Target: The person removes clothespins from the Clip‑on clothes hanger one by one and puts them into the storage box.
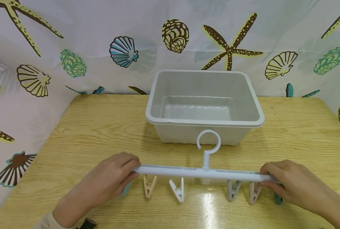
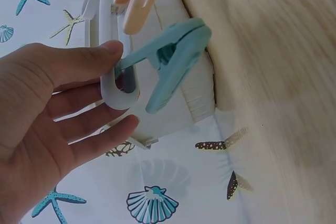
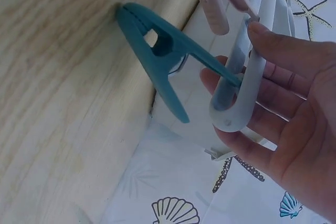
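Observation:
A pale blue clip hanger [image 1: 198,172] with a round hook [image 1: 208,143] is held level just above the wooden table [image 1: 87,127]. My left hand [image 1: 112,178] pinches its left end [image 2: 119,90] between thumb and fingers, beside a light teal peg [image 2: 170,59]. My right hand [image 1: 287,184] pinches the right end [image 3: 233,111], where a dark teal peg [image 3: 157,51] touches the table. Beige [image 1: 149,187], white [image 1: 178,189], grey [image 1: 233,190] and pinkish [image 1: 254,192] pegs hang from the bar.
An empty grey plastic tub [image 1: 204,106] stands on the table just behind the hanger. A curtain printed with shells and starfish [image 1: 124,51] closes off the back and both sides. The table's left and right parts lie bare.

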`<state>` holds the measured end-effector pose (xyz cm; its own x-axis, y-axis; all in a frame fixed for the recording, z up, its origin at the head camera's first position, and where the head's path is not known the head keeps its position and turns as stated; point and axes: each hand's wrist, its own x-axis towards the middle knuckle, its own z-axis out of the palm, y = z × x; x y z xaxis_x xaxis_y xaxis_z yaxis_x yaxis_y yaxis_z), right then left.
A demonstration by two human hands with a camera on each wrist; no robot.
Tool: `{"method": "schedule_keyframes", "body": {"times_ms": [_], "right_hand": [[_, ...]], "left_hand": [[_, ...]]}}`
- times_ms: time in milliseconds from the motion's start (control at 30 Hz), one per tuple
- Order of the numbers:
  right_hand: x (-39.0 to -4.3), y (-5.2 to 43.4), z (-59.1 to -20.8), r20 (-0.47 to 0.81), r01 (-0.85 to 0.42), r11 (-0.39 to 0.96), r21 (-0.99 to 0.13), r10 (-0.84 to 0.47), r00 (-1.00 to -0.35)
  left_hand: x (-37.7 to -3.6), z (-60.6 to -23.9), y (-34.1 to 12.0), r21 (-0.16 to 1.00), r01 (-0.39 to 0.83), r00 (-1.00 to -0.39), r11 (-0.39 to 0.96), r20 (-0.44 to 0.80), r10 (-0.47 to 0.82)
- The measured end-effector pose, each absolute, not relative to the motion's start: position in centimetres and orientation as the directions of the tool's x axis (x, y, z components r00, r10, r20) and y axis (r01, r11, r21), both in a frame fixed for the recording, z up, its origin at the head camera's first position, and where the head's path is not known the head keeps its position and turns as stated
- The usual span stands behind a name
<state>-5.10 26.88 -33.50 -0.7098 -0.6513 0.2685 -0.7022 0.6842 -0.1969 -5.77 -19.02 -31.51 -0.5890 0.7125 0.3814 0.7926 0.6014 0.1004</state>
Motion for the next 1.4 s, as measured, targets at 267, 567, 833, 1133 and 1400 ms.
{"method": "schedule_keyframes", "body": {"times_ms": [267, 567, 833, 1133, 1400], "right_hand": [[-5.3, 26.9, -33.3, 0.354, -0.728, 0.666, -0.165, -0.649, -0.674], [-5.2, 26.3, -32.6, 0.439, -0.713, 0.690, -0.127, -0.605, -0.664], [-5.3, 26.1, -32.0, 0.466, -0.699, 0.702, -0.135, -0.577, -0.671], [-5.5, 25.7, -31.6, 0.560, -0.708, 0.697, -0.114, -0.544, -0.625], [-5.6, 25.2, -30.8, 0.597, -0.728, 0.655, -0.203, -0.507, -0.622]], "left_hand": [[-6.0, -31.4, -19.1, 0.033, 0.812, -0.529, 0.582, 0.461, 0.712], [-6.0, -31.1, -19.1, -0.013, 0.802, -0.509, 0.597, 0.507, 0.696], [-6.0, -30.6, -19.1, -0.020, 0.807, -0.489, 0.590, 0.539, 0.686], [-6.1, -30.0, -19.3, 0.000, 0.810, -0.478, 0.586, 0.580, 0.660], [-6.1, -29.1, -19.6, 0.122, 0.807, -0.522, 0.578, 0.604, 0.602]]}}
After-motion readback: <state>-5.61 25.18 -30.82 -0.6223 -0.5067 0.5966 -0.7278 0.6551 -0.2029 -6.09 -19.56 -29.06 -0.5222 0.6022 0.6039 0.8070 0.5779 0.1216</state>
